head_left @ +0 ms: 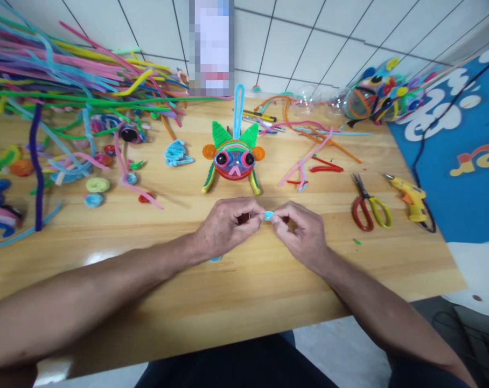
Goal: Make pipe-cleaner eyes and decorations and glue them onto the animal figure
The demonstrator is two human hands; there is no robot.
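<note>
Between my two hands is a short light-blue piece of pipe cleaner (269,215), pinched at both ends. The left end sits between the thumb and fingers of my left hand (234,223); the right end is in the pinch of my right hand (301,229). Just beyond them stands a colourful pipe-cleaner creature (234,159) with round black-and-pink eyes, green pointed ears, orange coils and a tall light-blue loop (238,110) on top. Another light-blue bit (216,259) lies on the table, partly hidden below my left wrist.
A large heap of pipe cleaners (78,70) spreads over the back left. Coiled pieces lie at left, such as a blue one (93,200). Scissors (368,205) and a yellow glue gun (410,196) rest at right. Clear plastic balls (307,99) stand at the back.
</note>
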